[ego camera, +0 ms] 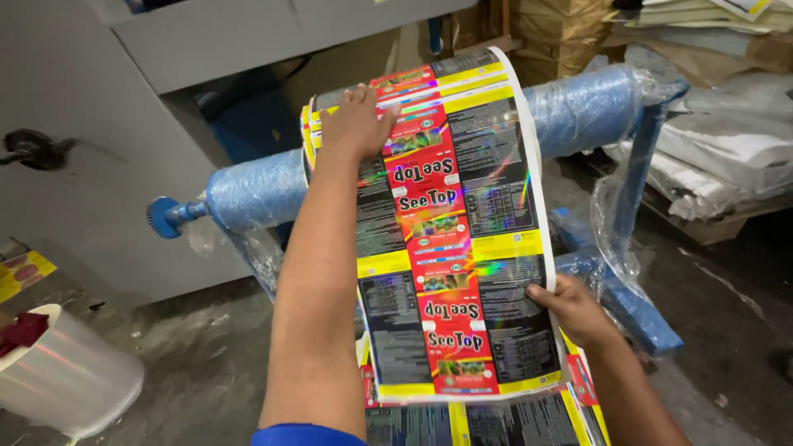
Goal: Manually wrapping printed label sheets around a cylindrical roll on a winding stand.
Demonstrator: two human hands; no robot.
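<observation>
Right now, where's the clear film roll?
In the head view, the clear film roll lies on the concrete floor at lower left, left of the left forearm and below the grey machine, well away from the printed sheet.

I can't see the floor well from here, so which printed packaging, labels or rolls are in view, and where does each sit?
Printed film web: centre, draped over the blue wrapped roller; red middle strip, black panels, yellow bands; left hand flat near its top, right hand at its right edge.
Printed scrap: far left on the floor, yellow and red.
Clear film roll: bottom left, shiny, white core.
</observation>
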